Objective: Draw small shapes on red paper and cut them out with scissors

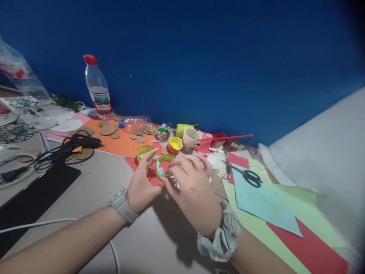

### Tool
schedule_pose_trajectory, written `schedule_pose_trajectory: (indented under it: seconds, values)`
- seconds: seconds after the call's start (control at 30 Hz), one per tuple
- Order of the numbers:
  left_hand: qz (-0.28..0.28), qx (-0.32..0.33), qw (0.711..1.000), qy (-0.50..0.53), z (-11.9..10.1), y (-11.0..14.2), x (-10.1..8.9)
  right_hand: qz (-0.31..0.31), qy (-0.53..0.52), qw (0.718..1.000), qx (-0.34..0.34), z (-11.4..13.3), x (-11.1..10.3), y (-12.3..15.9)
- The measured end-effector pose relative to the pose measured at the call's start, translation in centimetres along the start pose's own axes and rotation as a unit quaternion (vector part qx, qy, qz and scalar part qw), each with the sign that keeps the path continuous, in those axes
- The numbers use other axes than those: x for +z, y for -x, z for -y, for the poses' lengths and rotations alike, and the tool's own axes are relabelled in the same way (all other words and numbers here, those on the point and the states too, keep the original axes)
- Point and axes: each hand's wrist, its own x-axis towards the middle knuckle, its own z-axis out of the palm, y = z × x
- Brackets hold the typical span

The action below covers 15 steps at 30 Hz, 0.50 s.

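My left hand (144, 184), with a watch at the wrist, curls its fingers and thumb around a yellow-green ring-shaped piece (168, 159) above the table. A light blue paper scrap (159, 168) stands inside the ring's left side. My right hand (192, 182), a grey-green scrunchie on its wrist, reaches over the ring with thumb and fingers pinched at the paper. A small greyish thing shows between those fingertips, too little of it to name. Just behind my left fingers sits another yellow-green round piece (144, 151). Red paper (134, 164) lies beneath.
Scissors (248, 176) rest on light blue paper (265, 201) at the right. A patterned paper cup (191, 139) stands behind my hands. An upright bottle (98, 89), cardboard discs (107, 130), a glue gun (85, 140) and a black phone-like slab (40, 201) are at left.
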Motion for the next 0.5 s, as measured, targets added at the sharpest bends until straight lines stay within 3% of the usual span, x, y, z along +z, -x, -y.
schedule_pose_trajectory:
  seconds: [0.5]
  values:
    - [0.012,0.018,1.0,-0.007,0.27,0.12,-0.1,0.04,-0.018,0.999,0.003,-0.04,-0.77,-0.26]
